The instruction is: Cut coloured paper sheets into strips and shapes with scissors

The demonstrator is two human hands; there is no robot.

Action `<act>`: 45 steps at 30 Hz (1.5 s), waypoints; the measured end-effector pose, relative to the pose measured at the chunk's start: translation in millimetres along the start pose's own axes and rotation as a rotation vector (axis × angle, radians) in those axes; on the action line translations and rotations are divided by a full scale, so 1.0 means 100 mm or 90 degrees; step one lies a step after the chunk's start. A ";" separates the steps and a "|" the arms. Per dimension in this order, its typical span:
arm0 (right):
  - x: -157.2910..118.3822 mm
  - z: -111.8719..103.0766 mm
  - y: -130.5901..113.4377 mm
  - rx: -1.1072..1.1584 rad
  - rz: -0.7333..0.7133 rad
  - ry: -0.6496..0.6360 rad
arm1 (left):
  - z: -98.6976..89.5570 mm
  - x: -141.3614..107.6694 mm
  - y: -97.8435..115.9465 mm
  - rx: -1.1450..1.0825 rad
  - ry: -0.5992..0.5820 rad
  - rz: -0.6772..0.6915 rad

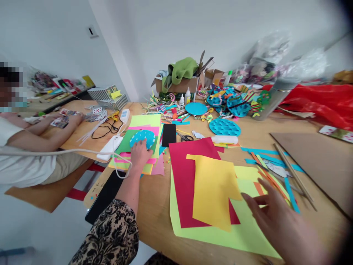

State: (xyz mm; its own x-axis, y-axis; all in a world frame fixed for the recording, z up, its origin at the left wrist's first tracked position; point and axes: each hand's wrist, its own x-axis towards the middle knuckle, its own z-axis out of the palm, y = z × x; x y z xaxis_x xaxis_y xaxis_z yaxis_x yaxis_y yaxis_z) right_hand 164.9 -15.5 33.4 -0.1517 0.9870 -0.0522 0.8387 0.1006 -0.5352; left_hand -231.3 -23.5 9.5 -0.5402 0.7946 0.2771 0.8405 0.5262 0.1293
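My left hand [140,152] reaches to a stack of coloured paper at the left, its fingers closed on the near edge of a blue disc with white dots [142,138]. Beneath the disc lie green paper [125,146] and pink and yellow-green sheets. My right hand [278,217] hovers at the right with thumb and fingers apart, holding nothing. Close to its fingertips is a cut yellow sheet [213,187]. That sheet lies over a dark red sheet [183,176], and both rest on a large yellow-green sheet [198,233].
A black phone [169,135], scissors [185,137] and glue bottles [182,101] are beyond the papers. Blue discs [224,127] lie farther back, near a tumbler [275,97]. Cardboard [311,162] is at right. A white cable [68,150] crosses the left; another person [24,147] handles cards there.
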 end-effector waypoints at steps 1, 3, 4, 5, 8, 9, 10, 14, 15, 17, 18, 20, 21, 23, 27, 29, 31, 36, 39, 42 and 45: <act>0.01 -0.08 -0.03 -0.037 -0.006 0.021 | -0.01 -0.01 0.00 -0.001 0.001 0.002; 0.05 -0.23 -0.16 -0.080 -0.039 0.020 | -0.01 -0.02 0.01 -0.007 0.007 0.004; 0.09 -0.28 -0.27 -0.085 -0.072 0.000 | -0.01 -0.02 0.00 -0.013 0.013 0.003; 0.13 -0.31 -0.40 -0.081 -0.117 -0.032 | -0.01 -0.03 0.00 -0.020 0.022 -0.002; 0.36 -0.22 -0.91 -0.070 -0.283 -0.121 | -0.02 -0.02 0.00 -0.044 0.067 -0.029; 0.46 -0.13 -1.10 -0.071 -0.348 -0.132 | -0.03 -0.02 -0.01 -0.054 0.084 -0.040; 0.57 -0.01 -1.30 -0.077 -0.407 -0.143 | -0.04 -0.02 -0.01 -0.065 0.102 -0.052; 1.02 0.61 -2.05 -0.152 -0.537 -0.212 | -0.09 0.00 -0.01 -0.112 0.187 -0.113; 1.12 0.77 -2.21 -0.155 -0.543 -0.215 | -0.10 0.01 -0.01 -0.124 0.209 -0.127; 1.27 1.06 -2.47 -0.162 -0.541 -0.214 | -0.13 0.01 -0.02 -0.148 0.243 -0.148; 1.33 1.18 -2.57 -0.164 -0.536 -0.212 | -0.15 0.01 -0.02 -0.160 0.258 -0.153; 1.42 1.38 -2.71 -0.170 -0.520 -0.215 | -0.19 0.00 -0.03 -0.183 0.295 -0.162; 1.46 1.46 -2.76 -0.175 -0.504 -0.217 | -0.22 0.00 -0.03 -0.191 0.317 -0.166; 1.51 1.57 -2.81 -0.186 -0.466 -0.221 | -0.26 -0.01 -0.03 -0.200 0.357 -0.175; 1.56 1.64 -2.86 -0.163 -0.414 -0.244 | -0.31 -0.02 -0.01 -0.194 0.384 -0.191; 1.54 1.59 -2.85 -0.121 -0.398 -0.258 | -0.31 -0.03 -0.01 -0.189 0.394 -0.195; 1.52 1.48 -2.80 -0.066 -0.378 -0.268 | -0.32 -0.03 -0.02 -0.193 0.412 -0.198; 1.49 0.91 -2.38 0.081 -0.357 -0.308 | -0.32 -0.03 -0.06 -0.204 0.407 -0.206; 1.50 0.48 -1.88 0.127 -0.331 -0.372 | -0.26 -0.02 -0.06 -0.210 0.376 -0.182; 1.48 0.17 -1.23 0.153 -0.283 -0.455 | -0.20 -0.01 -0.04 -0.219 0.351 -0.142; 1.41 0.04 -0.55 0.167 -0.189 -0.543 | -0.19 -0.01 -0.04 -0.219 0.345 -0.139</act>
State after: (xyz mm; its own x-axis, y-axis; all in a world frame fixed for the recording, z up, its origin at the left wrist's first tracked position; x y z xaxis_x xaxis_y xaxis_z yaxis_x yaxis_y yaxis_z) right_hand 95.6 117.9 52.4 -0.7597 0.4904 -0.4269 0.5750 0.2001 -0.7933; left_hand -232.9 -32.6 27.1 -0.6761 0.3703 0.6370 0.7293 0.4594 0.5070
